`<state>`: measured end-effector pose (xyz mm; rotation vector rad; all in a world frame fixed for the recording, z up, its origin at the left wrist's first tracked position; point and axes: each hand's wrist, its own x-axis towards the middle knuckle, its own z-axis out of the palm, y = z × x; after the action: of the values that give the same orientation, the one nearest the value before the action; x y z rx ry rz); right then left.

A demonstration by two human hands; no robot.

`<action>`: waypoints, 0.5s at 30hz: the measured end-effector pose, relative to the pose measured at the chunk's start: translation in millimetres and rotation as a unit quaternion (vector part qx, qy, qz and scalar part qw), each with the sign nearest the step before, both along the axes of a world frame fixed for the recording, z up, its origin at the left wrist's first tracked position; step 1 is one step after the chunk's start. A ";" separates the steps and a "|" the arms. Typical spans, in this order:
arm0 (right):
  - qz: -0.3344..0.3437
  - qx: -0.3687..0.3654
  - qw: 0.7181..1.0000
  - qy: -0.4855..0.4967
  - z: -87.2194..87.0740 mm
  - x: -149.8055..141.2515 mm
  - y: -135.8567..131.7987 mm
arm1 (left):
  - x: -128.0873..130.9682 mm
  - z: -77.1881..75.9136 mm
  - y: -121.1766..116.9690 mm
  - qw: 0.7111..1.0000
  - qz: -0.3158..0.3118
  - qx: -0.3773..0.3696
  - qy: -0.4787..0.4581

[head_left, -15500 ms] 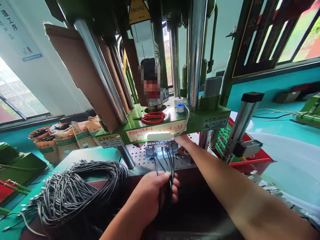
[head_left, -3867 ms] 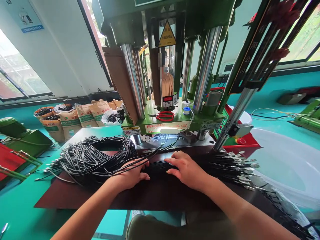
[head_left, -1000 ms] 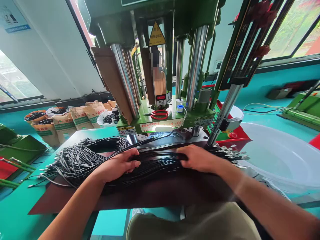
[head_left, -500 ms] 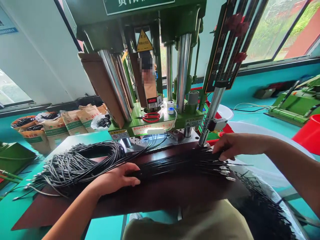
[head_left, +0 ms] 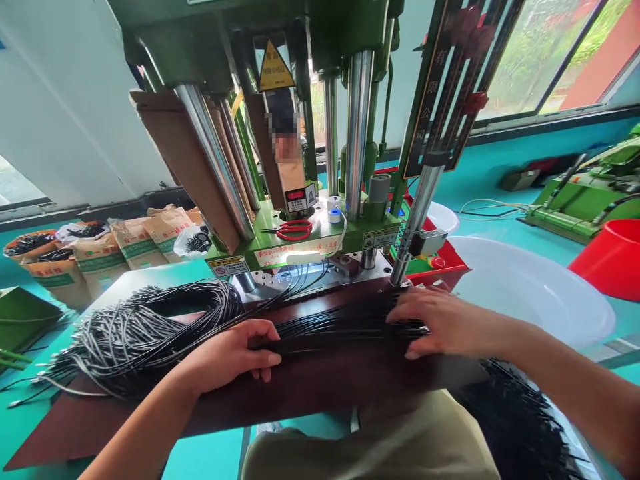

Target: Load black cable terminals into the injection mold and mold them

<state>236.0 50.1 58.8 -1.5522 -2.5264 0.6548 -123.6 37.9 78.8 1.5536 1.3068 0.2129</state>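
Black cables [head_left: 340,327] stretch between two hands, along the brown worktop [head_left: 320,393].
The left hand [head_left: 235,353] grasps the cables; the right hand [head_left: 440,323] arches over their right end, thumb parted from fingers, its grip unclear. They look light, flexible and smooth, likely to slide apart, so encircling the whole bundle mid-length seems the surest hold.

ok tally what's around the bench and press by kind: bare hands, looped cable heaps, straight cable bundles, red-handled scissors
Hands, left hand and right hand: 2
Looped cable heap: 1
Straight cable bundle: 1
Red-handled scissors: 1
Total: 5
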 end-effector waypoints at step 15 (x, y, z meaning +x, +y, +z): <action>-0.017 -0.294 0.941 0.170 5.6 57.0 13.9 | -1.2 -17.1 -4.1 0.999 0.037 -0.014 -0.033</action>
<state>293.0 64.0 64.4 -1.4461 -2.1400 1.6266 -124.8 33.7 61.7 1.4633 1.3104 0.2888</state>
